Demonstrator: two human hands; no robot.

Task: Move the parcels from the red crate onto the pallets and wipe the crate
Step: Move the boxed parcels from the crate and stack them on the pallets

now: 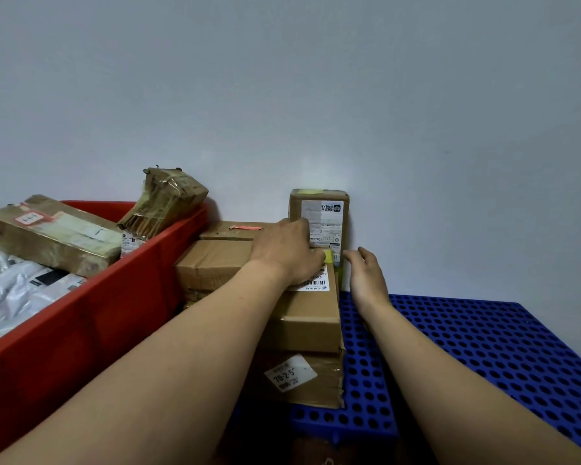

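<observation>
Head view: your left hand (pixel 284 250) is pressing straight fingers against the upright parcel (pixel 326 216) atop stacked boxes (pixel 302 317) on the blue pallet (pixel 483 340) by the far grey wall (pixel 316 95); your right hand (pixel 366 276) is hovering beside, fingers relaxed.

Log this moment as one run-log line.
left hand touches upright box | right hand open beside it | red crate holds parcels | blue pallet carries stacked boxes
</observation>
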